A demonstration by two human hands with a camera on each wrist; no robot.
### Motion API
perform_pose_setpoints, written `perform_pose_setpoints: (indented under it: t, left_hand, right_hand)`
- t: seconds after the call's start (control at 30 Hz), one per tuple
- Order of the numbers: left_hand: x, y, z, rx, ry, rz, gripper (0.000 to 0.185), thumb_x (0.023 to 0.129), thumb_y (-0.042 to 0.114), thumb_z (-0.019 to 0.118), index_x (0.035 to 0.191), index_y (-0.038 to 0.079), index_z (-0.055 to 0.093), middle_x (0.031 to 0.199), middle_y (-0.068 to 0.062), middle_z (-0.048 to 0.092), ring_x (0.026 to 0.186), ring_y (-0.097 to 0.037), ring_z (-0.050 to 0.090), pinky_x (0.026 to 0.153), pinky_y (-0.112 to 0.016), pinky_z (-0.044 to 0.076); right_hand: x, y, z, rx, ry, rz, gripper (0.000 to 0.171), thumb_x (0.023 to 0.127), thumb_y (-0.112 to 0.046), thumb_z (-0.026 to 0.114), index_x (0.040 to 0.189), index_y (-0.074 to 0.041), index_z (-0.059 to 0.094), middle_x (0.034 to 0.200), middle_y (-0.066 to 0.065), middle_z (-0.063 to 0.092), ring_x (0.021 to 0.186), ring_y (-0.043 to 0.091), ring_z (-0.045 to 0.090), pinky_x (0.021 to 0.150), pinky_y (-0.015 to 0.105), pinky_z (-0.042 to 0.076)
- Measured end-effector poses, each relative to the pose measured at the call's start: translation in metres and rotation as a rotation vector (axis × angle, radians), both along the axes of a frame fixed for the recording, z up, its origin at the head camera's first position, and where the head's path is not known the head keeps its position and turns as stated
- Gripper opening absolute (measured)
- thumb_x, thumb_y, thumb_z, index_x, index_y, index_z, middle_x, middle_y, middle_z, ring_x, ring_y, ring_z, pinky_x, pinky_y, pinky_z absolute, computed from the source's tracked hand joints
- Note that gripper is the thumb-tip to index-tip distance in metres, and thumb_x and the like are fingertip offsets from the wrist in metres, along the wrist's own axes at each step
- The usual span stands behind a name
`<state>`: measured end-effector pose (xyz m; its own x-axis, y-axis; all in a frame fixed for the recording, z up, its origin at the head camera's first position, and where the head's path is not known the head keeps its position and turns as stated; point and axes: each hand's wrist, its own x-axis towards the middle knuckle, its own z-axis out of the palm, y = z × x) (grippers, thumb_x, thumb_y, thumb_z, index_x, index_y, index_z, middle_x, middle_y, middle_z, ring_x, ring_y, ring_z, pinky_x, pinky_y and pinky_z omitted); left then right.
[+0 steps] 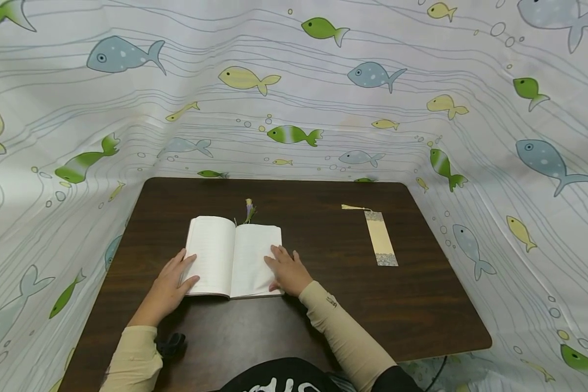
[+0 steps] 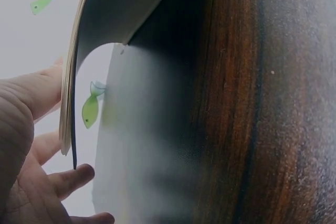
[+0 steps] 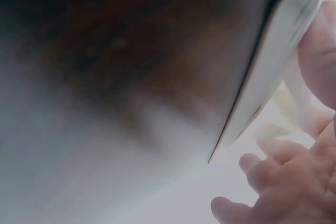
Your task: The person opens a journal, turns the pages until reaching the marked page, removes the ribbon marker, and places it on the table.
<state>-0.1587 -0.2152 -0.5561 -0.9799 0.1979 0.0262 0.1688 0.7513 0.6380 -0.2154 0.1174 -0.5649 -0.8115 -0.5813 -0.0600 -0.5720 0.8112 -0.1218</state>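
An open notebook (image 1: 210, 256) lies on the table with its pale pages facing up. My left hand (image 1: 169, 280) holds its left side, the thumb over the page and the other fingers at the outer edge. In the left wrist view, that edge of the notebook (image 2: 68, 93) stands up off the tabletop between thumb and fingers. On the right page, my right hand (image 1: 289, 270) rests with fingers spread near the outer edge. A purple and green tassel (image 1: 249, 211) sticks out past the notebook's top, by the spine.
A yellow bookmark (image 1: 381, 237) with silvery patterned ends and a cream tassel (image 1: 354, 207) lies on the right of the dark wooden table (image 1: 333, 321). Fish-print cloth (image 1: 294, 98) surrounds the table. Near the left forearm is a small black object (image 1: 171, 345).
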Motion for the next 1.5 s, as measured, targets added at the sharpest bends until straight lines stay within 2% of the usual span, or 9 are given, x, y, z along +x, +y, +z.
perform_pose_setpoints:
  t: [0.17,0.33,0.43,0.6,0.77,0.9,1.03,1.33,1.5]
  left_hand:
    - [0.000,0.001,-0.001,-0.008,0.002,0.005,0.061,0.102,0.028,0.063,0.150,-0.004,0.042,0.160,-0.034,0.021,0.145,-0.056,0.021,0.108,-0.076,0.023]
    - [0.001,0.001,-0.001,-0.016,0.003,0.003,0.061,0.102,0.027,0.063,0.150,-0.004,0.042,0.160,-0.034,0.021,0.145,-0.056,0.021,0.108,-0.075,0.024]
    - [0.001,0.001,0.001,-0.018,0.017,0.001,0.060,0.102,0.026,0.063,0.149,-0.004,0.043,0.160,-0.035,0.022,0.144,-0.057,0.022,0.107,-0.076,0.024]
    - [0.001,0.002,0.003,-0.016,0.032,0.001,0.059,0.102,0.026,0.064,0.148,-0.004,0.044,0.159,-0.035,0.023,0.143,-0.057,0.023,0.107,-0.077,0.024]
    - [0.001,0.002,0.004,-0.026,0.035,0.002,0.057,0.103,0.026,0.062,0.148,-0.004,0.044,0.159,-0.035,0.024,0.143,-0.056,0.023,0.107,-0.076,0.025]
    - [0.000,0.002,0.004,-0.013,0.025,0.009,0.054,0.105,0.026,0.058,0.148,-0.004,0.044,0.160,-0.034,0.023,0.144,-0.056,0.022,0.108,-0.076,0.024]
    - [-0.001,0.003,0.005,0.016,0.012,0.009,0.053,0.109,0.030,0.049,0.149,-0.004,0.044,0.161,-0.033,0.022,0.145,-0.055,0.021,0.108,-0.076,0.023]
    - [0.004,0.003,0.011,0.272,-0.004,0.010,0.064,0.113,0.036,0.014,0.150,-0.012,0.036,0.163,-0.033,0.016,0.146,-0.059,0.013,0.109,-0.077,0.015]
    - [0.003,0.001,0.012,0.190,0.000,0.037,0.064,0.112,0.036,0.036,0.153,-0.012,0.029,0.162,-0.033,0.019,0.146,-0.057,0.019,0.110,-0.074,0.020]
  right_hand:
    - [-0.003,-0.001,-0.007,-0.053,0.012,-0.125,0.119,0.076,-0.050,0.085,0.159,0.004,0.019,0.164,0.024,0.024,0.151,0.039,0.026,0.114,0.062,0.033]
    - [-0.002,-0.003,-0.004,-0.154,-0.029,-0.142,0.117,0.081,-0.041,0.084,0.157,0.010,0.012,0.162,0.027,0.026,0.151,0.038,0.027,0.116,0.057,0.032]
    - [0.000,-0.006,0.005,-0.295,-0.089,-0.126,0.109,0.088,-0.032,0.080,0.157,0.010,0.007,0.163,0.028,0.022,0.152,0.037,0.024,0.118,0.054,0.029]
    - [0.003,-0.013,0.020,-0.659,-0.226,-0.136,0.096,0.101,-0.026,0.065,0.160,0.002,-0.006,0.164,0.025,0.023,0.150,0.033,0.030,0.118,0.045,0.032]
    - [0.011,-0.021,0.025,-0.943,-0.430,-0.051,0.087,0.107,-0.042,0.047,0.161,-0.007,-0.012,0.162,0.022,0.031,0.144,0.033,0.041,0.114,0.045,0.040]
    - [0.018,-0.032,0.025,-0.853,-0.521,0.123,0.097,0.098,-0.068,0.029,0.160,-0.010,-0.016,0.167,0.018,0.021,0.151,0.029,0.029,0.119,0.043,0.032]
    - [0.021,-0.044,0.023,-0.668,-0.481,0.244,0.102,0.090,-0.079,0.016,0.163,-0.012,-0.006,0.169,0.012,0.015,0.154,0.024,0.021,0.122,0.038,0.026]
    - [0.025,-0.054,0.012,-0.362,-0.385,0.346,0.093,0.093,-0.071,0.009,0.161,-0.011,0.029,0.170,0.007,0.015,0.155,0.034,0.012,0.118,0.062,0.024]
    - [0.027,-0.058,0.011,-0.279,-0.401,0.340,0.065,0.107,-0.051,0.029,0.161,-0.014,0.031,0.171,0.001,0.013,0.156,0.031,0.011,0.119,0.064,0.019]
